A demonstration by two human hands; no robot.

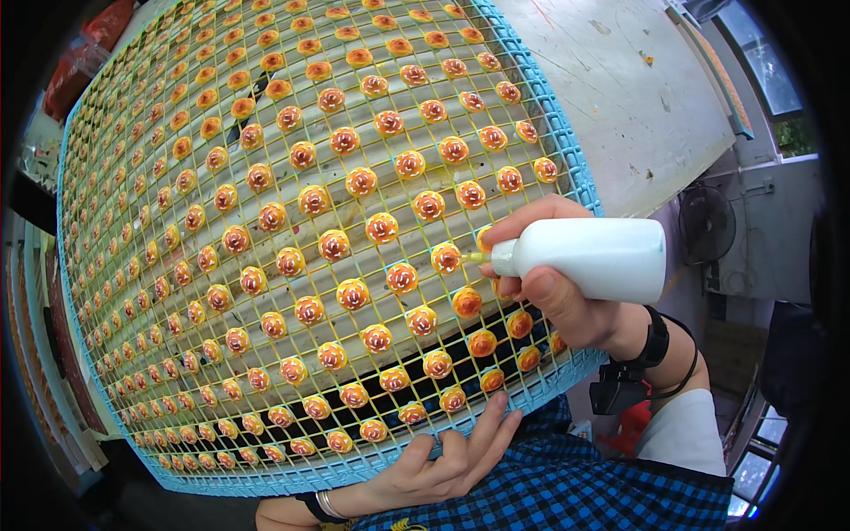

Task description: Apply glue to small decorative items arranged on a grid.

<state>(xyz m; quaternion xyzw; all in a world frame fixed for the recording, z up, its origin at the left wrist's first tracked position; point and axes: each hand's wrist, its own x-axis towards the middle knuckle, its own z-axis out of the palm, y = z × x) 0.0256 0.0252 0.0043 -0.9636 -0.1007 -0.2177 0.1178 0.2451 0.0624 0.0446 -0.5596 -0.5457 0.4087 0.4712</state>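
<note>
In my right hand (571, 310) is a white squeeze bottle (602, 257), held on its side with the fingers wrapped round it. Its thin yellowish nozzle points left and meets a small round orange-and-yellow piece (444, 258). White marks in a petal-like pattern cover many such pieces, which sit in rows on a yellow mesh rack (354, 265) with a light blue rim (580, 173). A plain orange piece (467, 303) without white marks lies just below the nozzle. My left hand (452, 465) rests at the rack's near edge, its fingers stretched out against the rim.
Beneath the rack and beyond its right side lies a pale, stained table (611, 88). A black fan (706, 221) stands to the right. Red bags (106, 26) are at the far left. More plain orange pieces (359, 57) fill the rack's far rows.
</note>
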